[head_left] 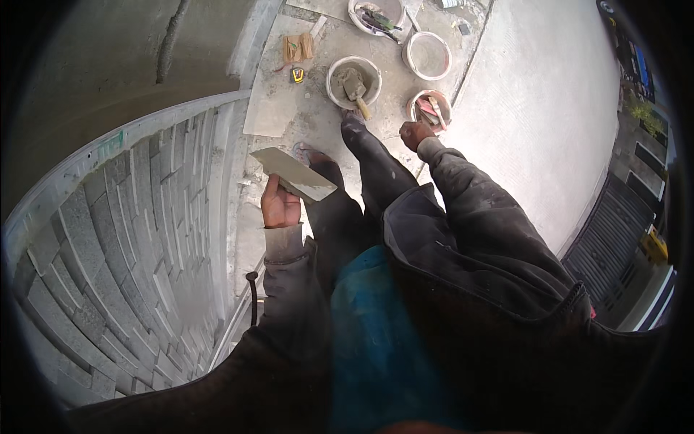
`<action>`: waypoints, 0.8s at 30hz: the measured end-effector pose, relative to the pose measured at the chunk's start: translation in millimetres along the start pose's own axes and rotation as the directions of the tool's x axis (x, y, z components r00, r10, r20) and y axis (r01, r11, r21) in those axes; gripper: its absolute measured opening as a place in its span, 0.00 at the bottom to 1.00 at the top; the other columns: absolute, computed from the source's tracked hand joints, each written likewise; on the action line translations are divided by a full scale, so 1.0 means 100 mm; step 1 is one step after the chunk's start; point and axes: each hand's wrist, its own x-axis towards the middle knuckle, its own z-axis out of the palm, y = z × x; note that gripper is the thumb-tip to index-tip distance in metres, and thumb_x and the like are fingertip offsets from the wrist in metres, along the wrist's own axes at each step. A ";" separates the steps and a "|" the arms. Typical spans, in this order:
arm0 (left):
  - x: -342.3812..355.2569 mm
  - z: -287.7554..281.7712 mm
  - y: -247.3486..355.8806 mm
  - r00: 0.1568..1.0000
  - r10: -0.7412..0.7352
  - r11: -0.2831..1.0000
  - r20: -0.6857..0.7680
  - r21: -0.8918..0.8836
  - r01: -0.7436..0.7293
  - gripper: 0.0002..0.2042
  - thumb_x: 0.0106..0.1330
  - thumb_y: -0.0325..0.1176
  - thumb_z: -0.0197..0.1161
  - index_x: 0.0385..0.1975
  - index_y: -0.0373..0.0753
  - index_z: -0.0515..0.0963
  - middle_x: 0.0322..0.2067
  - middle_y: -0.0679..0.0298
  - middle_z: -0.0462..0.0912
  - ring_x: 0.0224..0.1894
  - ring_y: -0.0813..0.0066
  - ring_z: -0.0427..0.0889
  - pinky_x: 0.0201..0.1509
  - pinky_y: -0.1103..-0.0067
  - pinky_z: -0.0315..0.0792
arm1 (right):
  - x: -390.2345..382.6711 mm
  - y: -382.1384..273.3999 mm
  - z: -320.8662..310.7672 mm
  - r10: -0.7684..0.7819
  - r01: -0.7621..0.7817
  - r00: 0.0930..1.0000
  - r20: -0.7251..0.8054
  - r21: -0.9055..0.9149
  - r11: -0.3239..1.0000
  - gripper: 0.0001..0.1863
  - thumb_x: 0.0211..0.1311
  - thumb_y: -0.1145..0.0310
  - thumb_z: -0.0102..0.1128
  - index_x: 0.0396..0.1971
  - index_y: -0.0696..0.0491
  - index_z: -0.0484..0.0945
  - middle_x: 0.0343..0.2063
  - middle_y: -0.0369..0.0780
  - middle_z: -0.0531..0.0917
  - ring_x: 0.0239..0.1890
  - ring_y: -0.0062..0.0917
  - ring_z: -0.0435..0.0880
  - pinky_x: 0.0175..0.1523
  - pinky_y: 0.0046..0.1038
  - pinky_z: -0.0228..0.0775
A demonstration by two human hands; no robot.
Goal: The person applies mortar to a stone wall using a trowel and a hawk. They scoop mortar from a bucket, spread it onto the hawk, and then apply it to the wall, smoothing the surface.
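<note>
My left hand (278,206) grips a flat rectangular trowel (296,173) coated in pale grey, held out over my left leg. My right hand (416,135) is closed, out to the right near a small reddish bucket (444,126) with pink and grey tools inside; I cannot make out what, if anything, it holds. Above my feet stands a pale bucket (332,85) with grey mix and a wooden-handled tool (361,107) in it.
A stacked grey stone wall (130,267) runs along my left. Farther buckets (426,58) (376,11), a tape measure (296,76) and brown scraps (298,48) lie on the dusty ledge. A pale concrete surface (535,123) lies right, with a dark gate (603,231) beyond.
</note>
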 end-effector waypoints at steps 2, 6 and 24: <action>-0.30 -0.08 -0.16 0.990 -0.064 0.997 -0.124 0.023 0.067 0.20 0.76 0.42 0.54 0.61 0.38 0.71 0.54 0.60 0.80 0.55 0.64 0.80 0.59 0.66 0.74 | -0.25 0.09 0.27 0.116 -0.120 0.984 0.133 0.018 0.993 0.18 0.66 0.52 0.52 0.44 0.48 0.82 0.46 0.49 0.85 0.52 0.45 0.82 0.57 0.43 0.72; -0.23 -0.27 -1.75 0.912 -0.380 0.865 -0.156 -0.407 0.292 0.21 0.78 0.46 0.45 0.58 0.39 0.73 0.50 0.59 0.81 0.50 0.63 0.82 0.53 0.65 0.78 | -0.58 1.13 1.17 0.423 -0.411 0.826 0.371 -0.117 0.904 0.28 0.67 0.43 0.53 0.52 0.52 0.77 0.50 0.47 0.84 0.54 0.43 0.82 0.59 0.43 0.72; 2.38 -1.03 -3.72 0.868 -0.209 0.974 -0.450 -0.018 0.225 0.19 0.76 0.44 0.49 0.55 0.37 0.76 0.49 0.57 0.82 0.49 0.60 0.82 0.55 0.66 0.77 | 0.83 1.55 2.12 0.384 -0.621 0.783 0.489 0.651 0.436 0.16 0.66 0.61 0.50 0.42 0.61 0.71 0.29 0.42 0.80 0.19 0.26 0.78 0.20 0.30 0.72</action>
